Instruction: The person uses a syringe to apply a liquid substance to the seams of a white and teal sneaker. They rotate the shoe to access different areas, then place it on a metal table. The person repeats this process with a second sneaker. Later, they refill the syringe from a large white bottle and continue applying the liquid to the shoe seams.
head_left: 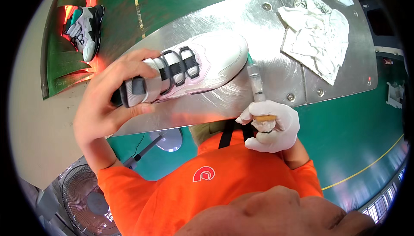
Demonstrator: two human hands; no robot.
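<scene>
My bare left hand (108, 91) is closed round the heel and ankle end of a white and pale pink sneaker (215, 59) with dark laces. The shoe lies tilted over the metal table, its toe pointing right. In my right hand (276, 126), which wears a white glove, is a clear syringe (255, 80) with a green tip. That tip meets the edge of the shoe's toe, or is very near it. A tan piece and some crumpled white material (264, 124) show within the gloved fingers.
Under the shoe is a scratched metal table (172, 117). Crumpled white cloths (317, 37) lie on a board at its right. Another sneaker (85, 31) rests at the far left beside a red-lit opening (69, 14). A fan (88, 199) stands low at the left.
</scene>
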